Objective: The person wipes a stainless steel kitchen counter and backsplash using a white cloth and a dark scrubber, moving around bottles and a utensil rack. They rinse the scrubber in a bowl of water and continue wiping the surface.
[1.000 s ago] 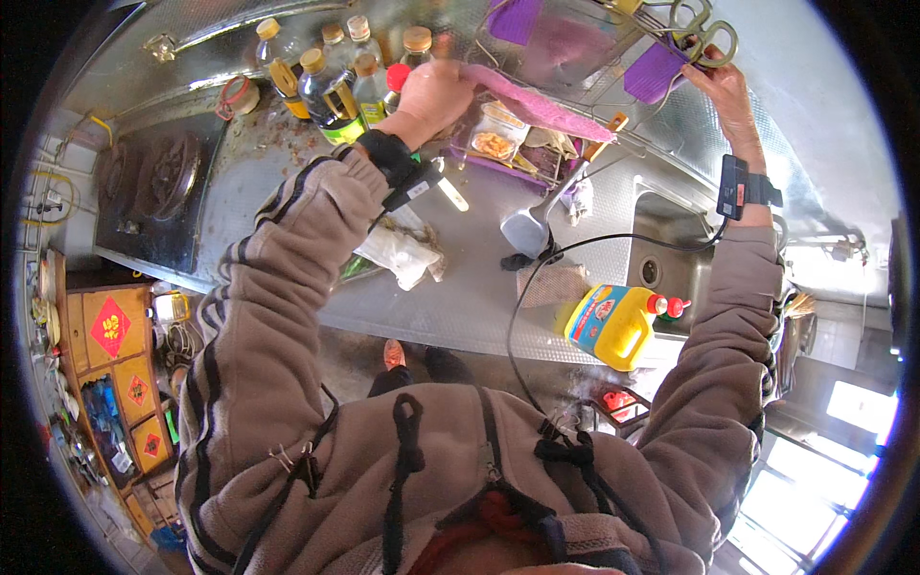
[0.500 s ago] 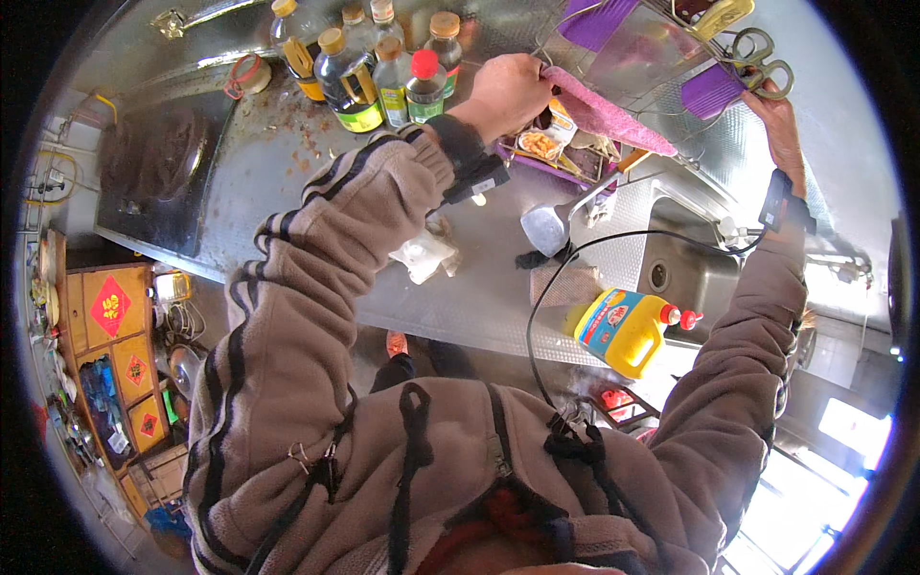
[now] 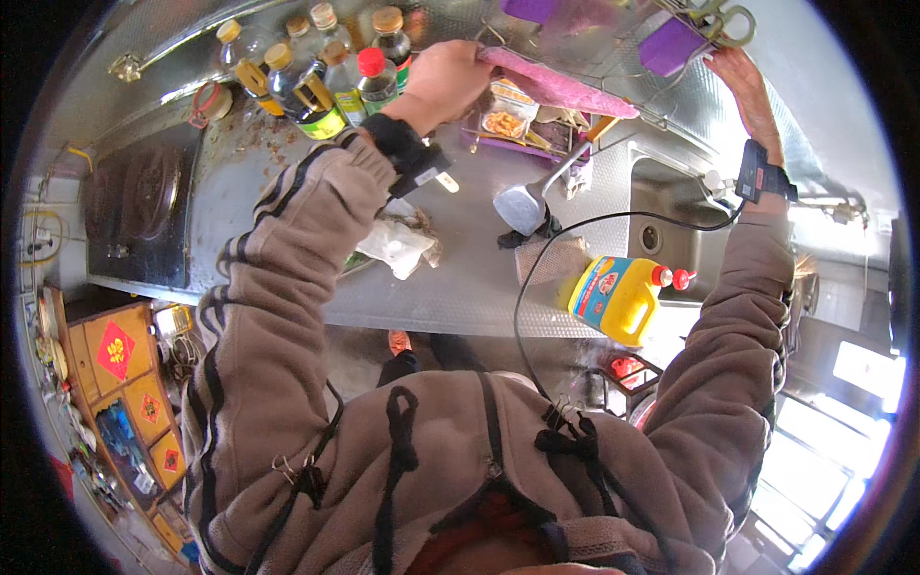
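Note:
A wire rack spans the far side of the counter, with a pink cloth draped along its front. At the cloth's left end my left hand is closed round the rack's end; its fingertips are hidden. My right hand grips the rack's right end, close under a pair of scissors and beside a purple cup. Below the rack sits a purple basket with a food packet and other small items. A spatula leans from it onto the counter.
Several sauce bottles crowd left of my left hand. Farther left lie a small jar and a dark cooktop. A white plastic bag, a yellow jug and a sink are nearer me. A black cable crosses the counter.
The whole view has shifted, so the counter and rack appear farther up and left. Both hands stay at the rack's ends, and the cloth still hangs there.

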`<state>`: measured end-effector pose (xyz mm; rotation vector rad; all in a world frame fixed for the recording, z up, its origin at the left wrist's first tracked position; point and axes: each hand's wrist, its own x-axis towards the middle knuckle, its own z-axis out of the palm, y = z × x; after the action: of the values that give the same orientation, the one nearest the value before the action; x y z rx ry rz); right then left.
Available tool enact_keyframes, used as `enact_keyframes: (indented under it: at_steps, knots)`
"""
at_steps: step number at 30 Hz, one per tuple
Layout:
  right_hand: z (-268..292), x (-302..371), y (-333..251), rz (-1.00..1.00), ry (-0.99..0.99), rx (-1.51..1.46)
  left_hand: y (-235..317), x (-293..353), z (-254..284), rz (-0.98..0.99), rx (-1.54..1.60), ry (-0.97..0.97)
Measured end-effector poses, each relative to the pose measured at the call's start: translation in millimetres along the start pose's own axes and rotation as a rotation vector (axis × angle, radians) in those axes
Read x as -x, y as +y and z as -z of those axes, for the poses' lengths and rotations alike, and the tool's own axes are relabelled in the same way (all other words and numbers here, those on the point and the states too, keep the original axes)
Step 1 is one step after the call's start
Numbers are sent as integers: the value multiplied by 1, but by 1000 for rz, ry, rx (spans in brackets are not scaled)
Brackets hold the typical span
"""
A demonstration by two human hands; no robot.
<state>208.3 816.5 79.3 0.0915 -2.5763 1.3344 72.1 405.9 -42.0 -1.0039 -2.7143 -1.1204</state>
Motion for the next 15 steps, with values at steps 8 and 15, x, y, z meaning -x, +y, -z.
enact_keyframes:
  at_steps: [8, 15]
  knots:
    - [42, 76, -10, -261, -36, 214, -13, -7, 0, -25, -94, 0]
    - [48, 98, -69, -254, 33, 356, -19, -10, -3, -43, -115, -30]
